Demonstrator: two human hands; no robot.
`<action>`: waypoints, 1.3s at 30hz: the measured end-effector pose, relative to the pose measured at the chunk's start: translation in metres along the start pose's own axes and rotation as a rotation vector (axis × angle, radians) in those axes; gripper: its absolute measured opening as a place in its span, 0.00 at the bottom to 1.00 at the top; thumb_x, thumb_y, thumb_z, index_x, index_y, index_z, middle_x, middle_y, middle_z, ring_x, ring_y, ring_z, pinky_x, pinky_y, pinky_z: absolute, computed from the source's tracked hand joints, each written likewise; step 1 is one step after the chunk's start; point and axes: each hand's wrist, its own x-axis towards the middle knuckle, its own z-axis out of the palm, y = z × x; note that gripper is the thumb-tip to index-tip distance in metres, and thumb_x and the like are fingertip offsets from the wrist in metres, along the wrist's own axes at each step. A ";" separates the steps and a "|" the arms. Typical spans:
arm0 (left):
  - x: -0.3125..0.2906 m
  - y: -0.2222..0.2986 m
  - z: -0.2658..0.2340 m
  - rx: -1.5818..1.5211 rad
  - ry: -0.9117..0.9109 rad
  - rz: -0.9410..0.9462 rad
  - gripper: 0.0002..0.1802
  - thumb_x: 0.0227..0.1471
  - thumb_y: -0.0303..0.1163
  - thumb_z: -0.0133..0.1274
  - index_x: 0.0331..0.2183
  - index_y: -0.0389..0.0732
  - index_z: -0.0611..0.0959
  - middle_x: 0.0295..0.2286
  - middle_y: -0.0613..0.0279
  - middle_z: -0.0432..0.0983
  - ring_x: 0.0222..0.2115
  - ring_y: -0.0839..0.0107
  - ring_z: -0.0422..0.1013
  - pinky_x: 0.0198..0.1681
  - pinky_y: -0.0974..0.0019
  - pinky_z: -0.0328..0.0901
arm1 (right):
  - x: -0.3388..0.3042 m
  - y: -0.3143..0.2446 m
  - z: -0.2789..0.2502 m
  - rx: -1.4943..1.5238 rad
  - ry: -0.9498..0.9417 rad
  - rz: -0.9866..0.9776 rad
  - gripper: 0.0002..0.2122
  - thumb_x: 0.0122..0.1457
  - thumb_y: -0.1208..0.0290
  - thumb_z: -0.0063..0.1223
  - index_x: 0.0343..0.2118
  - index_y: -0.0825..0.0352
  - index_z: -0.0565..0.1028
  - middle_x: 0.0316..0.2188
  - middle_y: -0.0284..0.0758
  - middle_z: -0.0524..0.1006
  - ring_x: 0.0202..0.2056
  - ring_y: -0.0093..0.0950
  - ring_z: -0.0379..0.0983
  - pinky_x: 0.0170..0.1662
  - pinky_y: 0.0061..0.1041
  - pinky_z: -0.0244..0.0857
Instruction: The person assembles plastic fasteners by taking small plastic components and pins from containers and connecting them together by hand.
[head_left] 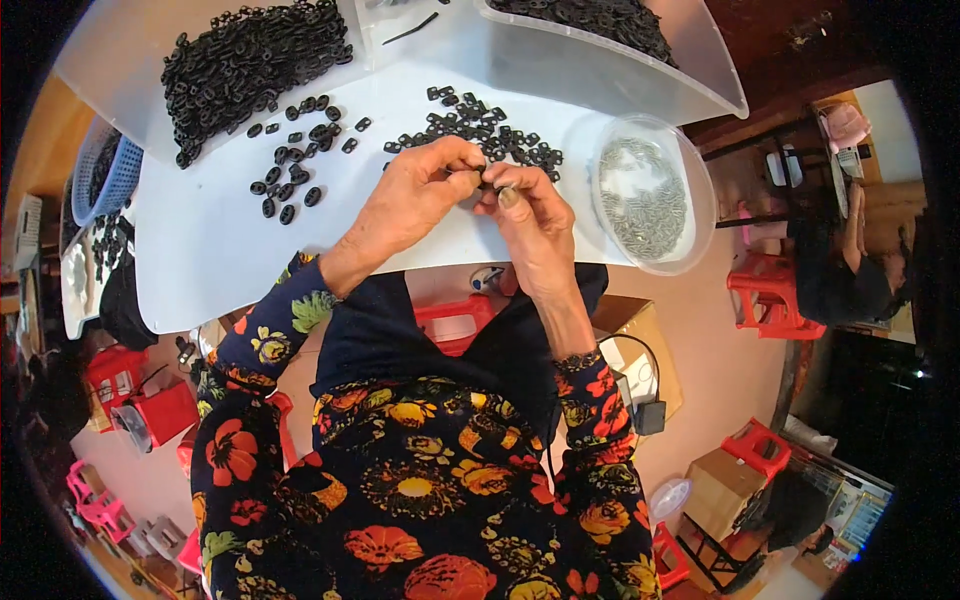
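Over the near part of the white table [220, 255], my two hands meet, fingertips almost touching. My left hand [405, 205] pinches a small black plastic piece [482, 171] between thumb and fingers. Against the same piece, the thumb and fingers of my right hand [537, 222] are pressed together; anything else they hold is hidden. Just beyond my hands lies a spread of small black plastic pieces with holes [480, 122]. To their left are scattered oval black pieces with two holes [287, 188]. A round clear tub [697, 215] of small silvery pins [640, 195] stands to the right.
Translucent bins heaped with black pieces stand at the far left [115, 60] and far right [600, 75]. A thin black strip [411, 29] lies between them. At the left edge is a blue basket [122, 175]. Red stools [770, 295] and another person [845, 270] are off to the right.
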 end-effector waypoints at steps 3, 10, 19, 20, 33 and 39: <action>0.000 0.002 -0.004 -0.039 -0.083 -0.024 0.06 0.52 0.25 0.48 0.33 0.35 0.75 0.27 0.69 0.70 0.28 0.82 0.65 0.33 0.75 0.62 | -0.001 -0.001 -0.001 -0.046 0.016 -0.017 0.06 0.60 0.71 0.51 0.36 0.68 0.72 0.42 0.34 0.72 0.37 0.21 0.68 0.42 0.24 0.68; -0.013 -0.009 -0.006 -0.142 -0.011 -0.022 0.09 0.55 0.23 0.48 0.40 0.36 0.75 0.31 0.67 0.73 0.33 0.80 0.68 0.39 0.74 0.64 | -0.001 -0.004 0.005 -0.081 -0.016 0.007 0.06 0.60 0.72 0.50 0.36 0.69 0.72 0.42 0.36 0.72 0.37 0.22 0.70 0.42 0.24 0.68; -0.014 -0.004 0.009 -0.257 0.038 -0.006 0.07 0.56 0.21 0.45 0.37 0.36 0.75 0.30 0.67 0.73 0.29 0.80 0.68 0.36 0.75 0.65 | -0.001 -0.003 0.005 -0.076 -0.008 -0.012 0.06 0.60 0.73 0.50 0.37 0.69 0.71 0.43 0.36 0.73 0.37 0.23 0.72 0.43 0.24 0.69; -0.015 0.000 0.010 -0.244 0.050 0.001 0.06 0.56 0.22 0.45 0.37 0.36 0.76 0.30 0.66 0.73 0.29 0.80 0.68 0.36 0.74 0.65 | 0.000 -0.003 0.005 -0.041 0.000 -0.007 0.06 0.60 0.72 0.50 0.37 0.69 0.71 0.43 0.36 0.73 0.37 0.23 0.72 0.43 0.24 0.69; -0.010 -0.001 0.001 -0.206 -0.004 -0.167 0.08 0.55 0.27 0.48 0.33 0.32 0.78 0.25 0.64 0.73 0.27 0.76 0.68 0.35 0.72 0.64 | -0.003 0.000 0.000 -0.030 0.113 -0.053 0.06 0.58 0.74 0.53 0.36 0.69 0.74 0.39 0.34 0.74 0.30 0.19 0.70 0.37 0.20 0.67; -0.015 -0.010 0.000 -0.712 0.078 -0.230 0.08 0.55 0.27 0.48 0.32 0.33 0.79 0.26 0.61 0.73 0.28 0.73 0.68 0.35 0.69 0.63 | -0.004 0.003 0.008 -0.174 0.143 -0.055 0.06 0.55 0.79 0.55 0.35 0.70 0.74 0.28 0.29 0.74 0.26 0.17 0.68 0.31 0.17 0.65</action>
